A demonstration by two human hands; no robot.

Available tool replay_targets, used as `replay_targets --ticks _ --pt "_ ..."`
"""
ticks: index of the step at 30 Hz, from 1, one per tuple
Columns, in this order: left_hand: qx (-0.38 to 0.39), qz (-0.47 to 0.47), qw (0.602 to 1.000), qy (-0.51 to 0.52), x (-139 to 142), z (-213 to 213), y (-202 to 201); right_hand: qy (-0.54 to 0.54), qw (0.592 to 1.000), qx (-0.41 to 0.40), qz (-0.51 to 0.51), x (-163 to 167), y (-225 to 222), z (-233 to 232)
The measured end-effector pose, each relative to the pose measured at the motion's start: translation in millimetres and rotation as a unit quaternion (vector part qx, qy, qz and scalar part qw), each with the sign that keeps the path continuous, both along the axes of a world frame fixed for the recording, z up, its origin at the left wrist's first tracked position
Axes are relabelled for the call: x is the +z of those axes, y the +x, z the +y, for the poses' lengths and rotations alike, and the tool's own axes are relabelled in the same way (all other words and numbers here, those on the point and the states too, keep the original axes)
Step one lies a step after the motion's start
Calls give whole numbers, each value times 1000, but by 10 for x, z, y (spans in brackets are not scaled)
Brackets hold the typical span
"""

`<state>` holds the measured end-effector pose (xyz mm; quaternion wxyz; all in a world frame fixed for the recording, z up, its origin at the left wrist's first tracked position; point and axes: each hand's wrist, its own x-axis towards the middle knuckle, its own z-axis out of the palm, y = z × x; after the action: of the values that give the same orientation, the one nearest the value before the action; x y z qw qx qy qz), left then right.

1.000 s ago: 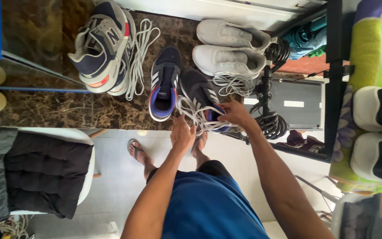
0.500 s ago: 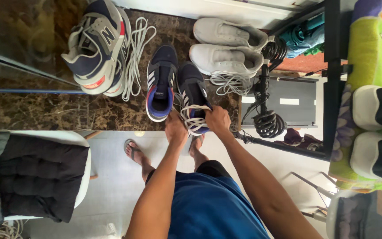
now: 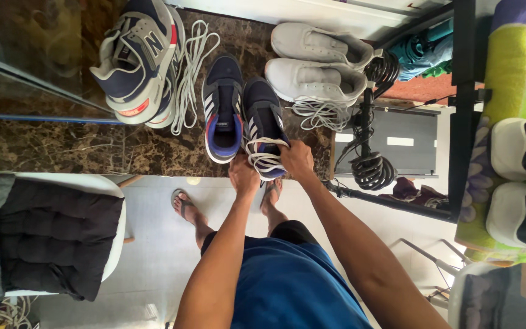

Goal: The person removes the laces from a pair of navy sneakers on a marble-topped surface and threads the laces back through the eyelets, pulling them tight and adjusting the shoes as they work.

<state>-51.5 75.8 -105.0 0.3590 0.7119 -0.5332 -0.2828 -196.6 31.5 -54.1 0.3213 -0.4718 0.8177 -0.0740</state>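
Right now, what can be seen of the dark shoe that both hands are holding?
The dark navy shoe lies on the brown marble counter, its opening near the counter's edge, close beside its twin. It looks like knit fabric with white side stripes and a white sole rim. Its white lace hangs loose across the opening. The left hand and the right hand grip the lace and the shoe's near end.

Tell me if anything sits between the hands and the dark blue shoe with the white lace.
Nothing visible does. The left hand and right hand already rest on the dark blue shoe, fingers in its white lace. The other dark blue shoe lies beside it.
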Motion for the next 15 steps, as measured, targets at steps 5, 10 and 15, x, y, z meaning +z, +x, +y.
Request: replay_targets --ticks 5,10,15 --pt "146 210 959 124 200 86 -23 1 1000 -7 -14 -6 -16 -26" --pt "181 317 877 311 205 -15 -28 0 999 -21 -46 -38 -105 -34" --pt "226 347 873 258 20 -80 26 -12 999 -11 -41 -62 -133 -27"
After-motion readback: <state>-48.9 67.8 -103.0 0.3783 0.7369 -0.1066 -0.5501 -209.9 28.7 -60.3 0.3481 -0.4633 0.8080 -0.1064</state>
